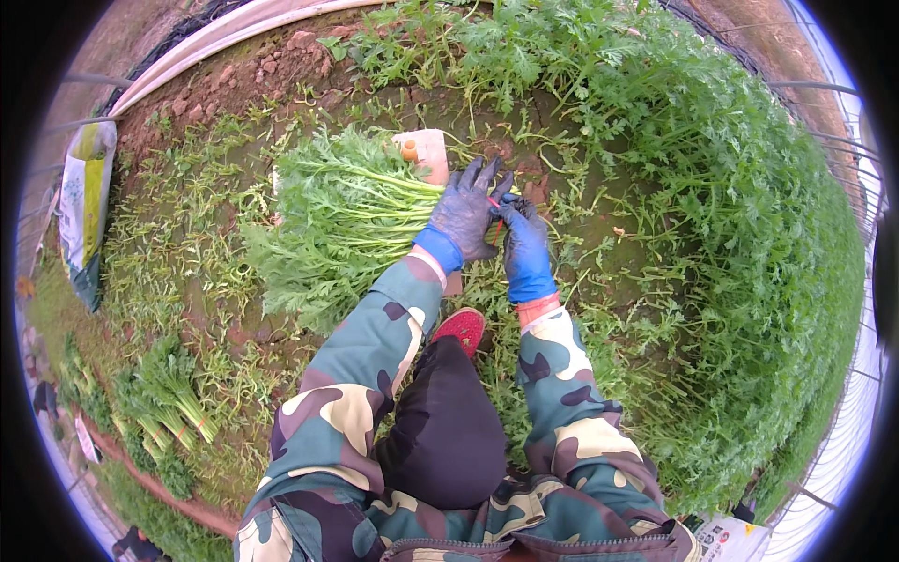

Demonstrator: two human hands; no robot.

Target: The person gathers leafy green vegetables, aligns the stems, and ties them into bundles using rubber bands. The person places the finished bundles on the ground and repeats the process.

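A large bunch of leafy greens with lobed leaves point(337, 204) lies with its leaves to the left and its pale stems to the right. My left hand point(460, 211), in a soiled blue glove, presses over the stems near their cut ends. My right hand point(525, 242), gloved the same way, pinches a thin red band point(497, 228) at the stem ends, close to my left fingers. How far the band goes around the stems is hidden. Under the bunch, a pale board point(430, 151) shows at its top edge, with an orange round object point(409, 149) on it.
Uncut greens point(744, 232) grow densely at the right and top. Tied bunches point(175, 400) lie at lower left, near a printed plastic sack point(88, 204) farther up. Cut stems litter the soil. My red shoe point(463, 329) is just below the bunch. Metal hoops stand along the edges.
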